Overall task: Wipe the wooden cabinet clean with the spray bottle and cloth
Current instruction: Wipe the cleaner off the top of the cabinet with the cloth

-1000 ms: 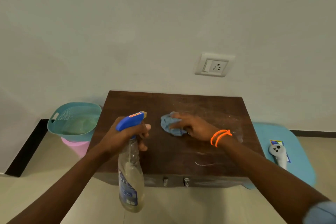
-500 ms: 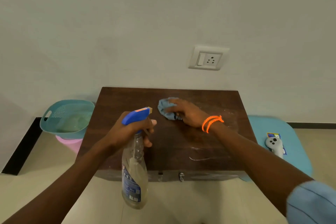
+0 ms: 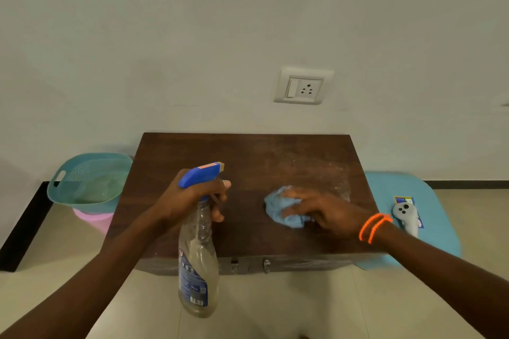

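A dark wooden cabinet (image 3: 192, 151) stands against the wall, its top streaked with pale smears at the back right. My left hand (image 3: 190, 195) grips the neck of a clear spray bottle (image 3: 197, 261) with a blue trigger head, held upright over the cabinet's front left, nozzle facing right. My right hand (image 3: 325, 212), with orange bands on the wrist, presses a crumpled light blue cloth (image 3: 278, 206) flat onto the cabinet top right of centre.
A teal basket (image 3: 82, 173) sits on a pink tub (image 3: 93, 219) left of the cabinet. A blue mat (image 3: 385, 190) on the right carries a grey controller (image 3: 406, 216). A wall socket (image 3: 303, 87) is above. Beige floor tiles lie in front.
My right hand has dragged the cloth toward the front and right across the cabinet top. My left hand still holds the bottle in about the same place.
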